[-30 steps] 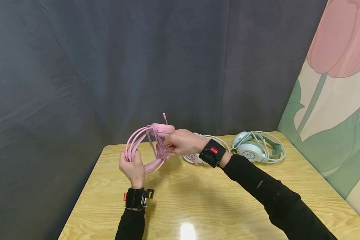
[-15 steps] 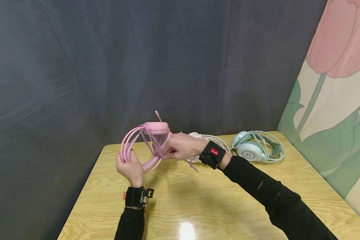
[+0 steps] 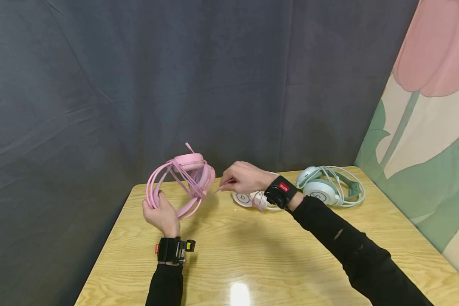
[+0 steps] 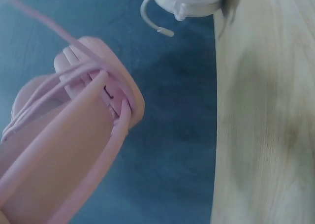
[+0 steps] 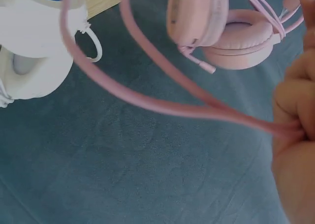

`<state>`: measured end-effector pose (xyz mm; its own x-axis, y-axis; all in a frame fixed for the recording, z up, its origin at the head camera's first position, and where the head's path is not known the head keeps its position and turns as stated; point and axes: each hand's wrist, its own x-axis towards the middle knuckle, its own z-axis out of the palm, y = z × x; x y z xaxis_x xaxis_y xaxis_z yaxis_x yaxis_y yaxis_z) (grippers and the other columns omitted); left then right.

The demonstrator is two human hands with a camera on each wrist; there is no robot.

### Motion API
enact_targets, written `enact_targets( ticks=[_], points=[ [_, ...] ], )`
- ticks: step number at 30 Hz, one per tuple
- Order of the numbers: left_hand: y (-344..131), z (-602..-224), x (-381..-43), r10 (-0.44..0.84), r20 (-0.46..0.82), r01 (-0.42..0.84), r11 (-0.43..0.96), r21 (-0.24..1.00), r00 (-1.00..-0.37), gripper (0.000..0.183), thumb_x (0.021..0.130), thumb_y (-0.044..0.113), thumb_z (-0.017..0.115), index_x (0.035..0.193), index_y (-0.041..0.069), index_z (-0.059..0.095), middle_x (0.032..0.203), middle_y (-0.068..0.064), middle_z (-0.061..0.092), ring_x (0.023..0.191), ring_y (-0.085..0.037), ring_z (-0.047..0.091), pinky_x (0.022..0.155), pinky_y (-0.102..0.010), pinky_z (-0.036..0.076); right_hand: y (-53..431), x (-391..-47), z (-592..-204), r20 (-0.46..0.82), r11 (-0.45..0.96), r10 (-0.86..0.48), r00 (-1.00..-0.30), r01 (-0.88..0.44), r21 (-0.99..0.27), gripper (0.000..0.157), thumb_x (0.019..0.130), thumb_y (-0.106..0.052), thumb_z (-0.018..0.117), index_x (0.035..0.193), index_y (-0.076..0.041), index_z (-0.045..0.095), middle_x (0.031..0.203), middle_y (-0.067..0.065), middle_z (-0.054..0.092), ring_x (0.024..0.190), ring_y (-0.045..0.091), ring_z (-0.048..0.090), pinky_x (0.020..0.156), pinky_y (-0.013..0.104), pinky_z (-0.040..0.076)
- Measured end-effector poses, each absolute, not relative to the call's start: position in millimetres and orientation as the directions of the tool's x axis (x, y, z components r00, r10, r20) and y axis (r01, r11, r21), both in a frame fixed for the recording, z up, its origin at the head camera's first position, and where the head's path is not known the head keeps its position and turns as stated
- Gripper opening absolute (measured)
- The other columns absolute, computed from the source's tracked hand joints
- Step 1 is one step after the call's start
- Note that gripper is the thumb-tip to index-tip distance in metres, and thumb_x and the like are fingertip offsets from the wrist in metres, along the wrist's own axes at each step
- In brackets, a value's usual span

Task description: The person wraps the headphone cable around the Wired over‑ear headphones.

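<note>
My left hand [image 3: 161, 216] grips the headband of a pink headset [image 3: 204, 177] together with the cable loops lying along it, above the table's left part. The headset's thin microphone boom sticks up at the back. To its right, my right hand [image 3: 245, 177] pinches a pink cable [image 5: 162, 108]; in the right wrist view it forks into two strands away from the fingers. Other cable turns [image 4: 81, 76] wrap across the headset near an earcup marked L in the left wrist view. A stretch of cable spans between headset and right hand in the head view.
White headphones [image 3: 243, 199] lie behind and below my right hand, partly hidden by it. White and green headphones [image 3: 321, 192] with a bundled cable lie at the back right of the wooden table [image 3: 214, 263]. A dark curtain [image 3: 214, 85] hangs behind.
My right hand has let go of the wrapped area and drawn a cable away rightward from the headset. My left hand and the headset have shifted slightly left.
</note>
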<state>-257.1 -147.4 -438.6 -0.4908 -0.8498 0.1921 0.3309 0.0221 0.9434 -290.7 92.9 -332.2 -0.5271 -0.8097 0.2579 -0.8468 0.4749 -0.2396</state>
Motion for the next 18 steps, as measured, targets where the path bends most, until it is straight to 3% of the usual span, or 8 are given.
enact_targets(
  ticks=[5,9,14,18],
  points=[
    [-135.5,-438.2,-252.4,-0.777,0.336,0.335,0.171,0.926,-0.533,0.012,0.084,0.004,0.068,0.08,0.007,0.057,0.066,0.006,0.048,0.059,-0.008,0.045,0.054,-0.021,0.036,91.7,-299.4,-327.0,0.389,0.484,-0.776,-0.497,-0.864,-0.139,0.008,0.091,-0.024,0.07,0.089,-0.02,0.076,0.071,-0.012,0.058,0.062,0.0,0.047,0.059,0.022,0.039],
    [-130.7,-435.0,-248.5,-0.707,0.454,0.366,0.287,0.885,-0.542,0.012,0.079,0.0,0.068,0.08,-0.001,0.056,0.065,0.004,0.048,0.057,-0.009,0.044,0.052,-0.022,0.034,92.4,-305.1,-320.3,0.468,0.527,-0.725,-0.505,-0.845,-0.095,0.005,0.086,-0.025,0.076,0.088,-0.02,0.077,0.076,-0.012,0.063,0.065,0.0,0.053,0.06,0.024,0.044],
    [-128.9,-432.1,-244.0,-0.624,0.543,0.364,0.403,0.84,-0.562,0.016,0.074,0.003,0.071,0.077,0.002,0.055,0.063,0.003,0.049,0.056,-0.012,0.045,0.052,-0.023,0.034,89.3,-306.5,-309.0,0.512,0.542,-0.715,-0.477,-0.84,-0.026,0.014,0.077,-0.031,0.083,0.082,-0.021,0.074,0.071,-0.012,0.058,0.06,0.002,0.051,0.056,0.024,0.042],
    [-128.2,-429.4,-240.8,-0.534,0.616,0.388,0.484,0.784,-0.579,0.017,0.071,0.005,0.072,0.076,0.004,0.056,0.058,0.0,0.047,0.052,-0.013,0.043,0.049,-0.025,0.032,84.0,-307.0,-302.2,0.503,0.514,-0.749,-0.432,-0.857,0.03,0.015,0.077,-0.03,0.083,0.086,-0.021,0.074,0.072,-0.011,0.059,0.062,0.002,0.051,0.057,0.023,0.042]
  ],
)
